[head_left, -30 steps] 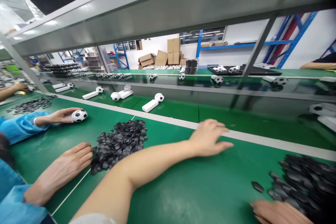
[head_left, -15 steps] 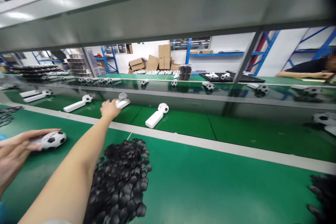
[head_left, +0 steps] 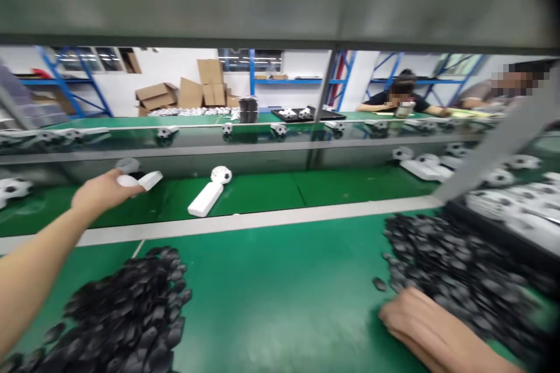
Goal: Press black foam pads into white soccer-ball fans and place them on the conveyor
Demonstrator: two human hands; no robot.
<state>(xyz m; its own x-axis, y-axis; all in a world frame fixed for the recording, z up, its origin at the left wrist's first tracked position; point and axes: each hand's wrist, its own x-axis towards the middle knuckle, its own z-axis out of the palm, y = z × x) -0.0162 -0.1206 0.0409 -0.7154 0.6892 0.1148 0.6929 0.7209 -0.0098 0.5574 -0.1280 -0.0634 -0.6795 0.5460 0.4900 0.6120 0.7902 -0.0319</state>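
Note:
My left hand [head_left: 102, 191] reaches out over the far conveyor belt [head_left: 271, 189] and grips a white handheld fan [head_left: 146, 179] by its handle; the fan's ball-shaped head is partly hidden behind my fingers. A second white fan with a football-patterned head [head_left: 210, 193] lies on the belt just right of it. My right hand [head_left: 420, 326] rests flat on the green table [head_left: 280, 291] at the lower right, holding nothing, beside a pile of small black pieces [head_left: 455, 262]. Another black pile [head_left: 118, 315] lies under my left forearm.
A slanted metal post [head_left: 494, 151] and a dark tray of white fans [head_left: 516, 210] stand at the right. More fans lie on the belt and the upper shelf [head_left: 227, 128]. Two people sit across the line; cardboard boxes [head_left: 192, 90] stand behind.
The view has swung right. My left arm stretched to the belt and closed on the white fan. A co-worker's hands at the left left the view; my right hand reappeared.

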